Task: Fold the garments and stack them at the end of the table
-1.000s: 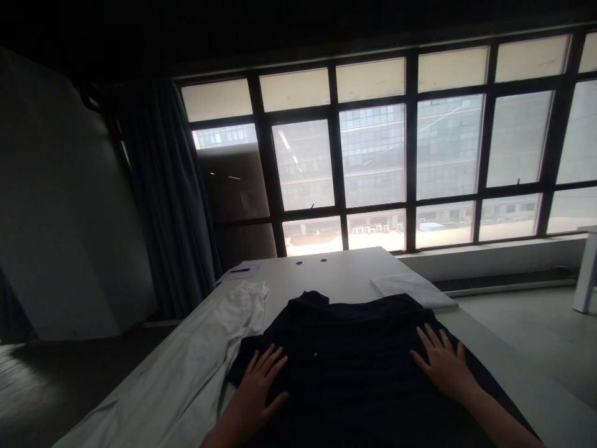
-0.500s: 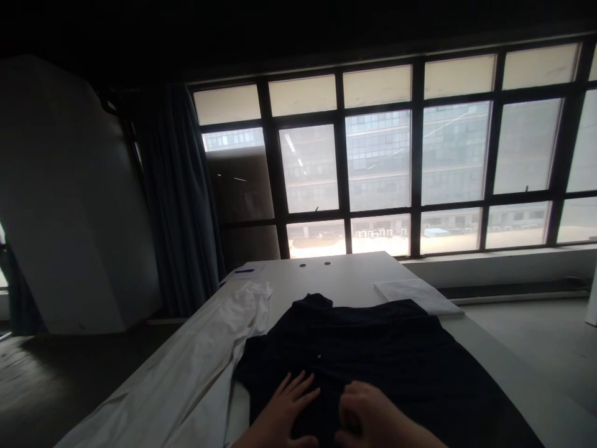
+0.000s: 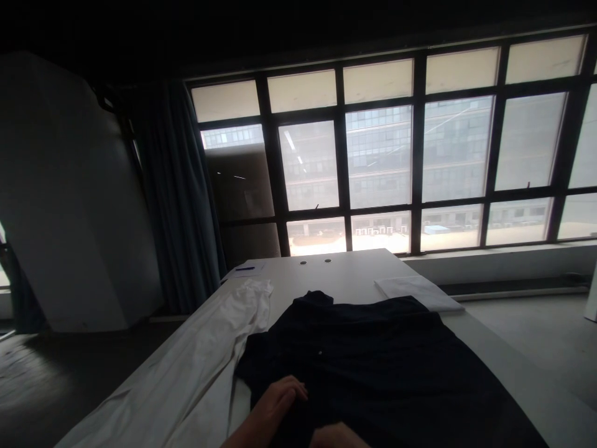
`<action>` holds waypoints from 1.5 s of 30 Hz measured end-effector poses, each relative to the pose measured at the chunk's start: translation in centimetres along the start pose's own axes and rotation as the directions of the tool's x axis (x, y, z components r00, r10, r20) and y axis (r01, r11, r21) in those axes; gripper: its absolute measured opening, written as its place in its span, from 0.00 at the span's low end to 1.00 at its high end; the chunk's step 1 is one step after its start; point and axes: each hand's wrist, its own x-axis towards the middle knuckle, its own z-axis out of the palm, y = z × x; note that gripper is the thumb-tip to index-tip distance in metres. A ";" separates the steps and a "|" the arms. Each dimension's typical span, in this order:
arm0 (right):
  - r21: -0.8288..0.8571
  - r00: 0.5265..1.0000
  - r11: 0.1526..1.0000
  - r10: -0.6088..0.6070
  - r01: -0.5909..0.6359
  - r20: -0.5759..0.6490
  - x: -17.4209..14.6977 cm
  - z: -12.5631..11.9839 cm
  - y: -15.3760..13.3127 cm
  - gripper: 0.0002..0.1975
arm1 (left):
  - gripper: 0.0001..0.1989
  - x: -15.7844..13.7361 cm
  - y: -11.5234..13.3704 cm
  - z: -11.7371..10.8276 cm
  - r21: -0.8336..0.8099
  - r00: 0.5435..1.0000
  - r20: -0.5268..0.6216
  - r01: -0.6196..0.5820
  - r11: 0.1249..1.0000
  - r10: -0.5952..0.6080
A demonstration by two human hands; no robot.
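A dark short-sleeved shirt (image 3: 373, 348) lies spread over the table, its collar at the far side and a small pale button (image 3: 319, 353) near its left part. My left hand (image 3: 278, 398) is on the shirt's left side, fingers bent and drawn together against the thumb, apparently pinching the cloth. Close by on the right, my right hand (image 3: 339, 435) is low over the shirt. Only the back of it shows; its fingers are cut off by the bottom edge.
The white table (image 3: 347, 274) runs toward the windows. A crumpled white garment (image 3: 186, 367) stretches along its left side. Folded white cloth (image 3: 417, 294) lies past the shirt at right. A pen (image 3: 245, 269) rests on paper at the far left corner. A dark curtain (image 3: 180, 205) hangs beyond.
My left hand has gone from spread fingers to fingers drawn together. My right hand has dropped toward the bottom edge and slightly left. The shirt stays about where it was.
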 end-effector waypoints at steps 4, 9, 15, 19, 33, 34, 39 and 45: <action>0.183 0.933 0.982 0.027 0.042 -0.359 -1.8 -4.1 -3.0 0.18 | 0.33 -1.2 -1.5 -0.5 0.167 0.996 0.023 0.086 0.982 -0.091; 0.251 0.905 0.968 0.128 -0.024 -0.406 -3.2 -7.2 -5.2 0.27 | 0.25 -1.0 -0.3 -0.2 0.340 0.988 -0.010 0.146 0.929 -0.152; -0.162 0.949 0.976 0.091 -0.146 -0.302 -5.3 -8.2 -6.1 0.36 | 0.20 0.1 2.2 -0.6 0.374 0.987 -0.036 0.157 0.914 -0.155; -0.254 0.921 0.952 0.059 -0.168 -0.386 -4.9 -9.3 -5.8 0.18 | 0.18 -0.1 2.3 -0.9 0.377 0.987 0.003 0.148 0.914 -0.161; -0.254 0.905 0.923 0.178 -0.290 -0.386 -4.0 -9.0 -3.2 0.20 | 0.13 -0.2 2.8 -0.4 0.587 0.993 -0.009 0.101 0.803 -0.118; -0.256 0.901 0.924 0.166 -0.284 -0.401 -3.8 -8.9 -3.0 0.17 | 0.12 -0.2 3.3 -0.3 0.591 0.998 -0.010 0.060 0.804 -0.067; -0.143 0.893 0.976 0.085 -0.163 -0.442 -2.7 -8.5 -3.1 0.08 | 0.14 0.0 5.1 1.1 0.645 0.975 0.121 -0.219 0.732 0.185; -0.485 0.844 0.831 -0.037 -0.271 -0.535 -3.6 -8.6 -4.6 0.07 | 0.13 0.7 3.2 4.1 0.646 0.885 0.286 -0.462 0.607 0.368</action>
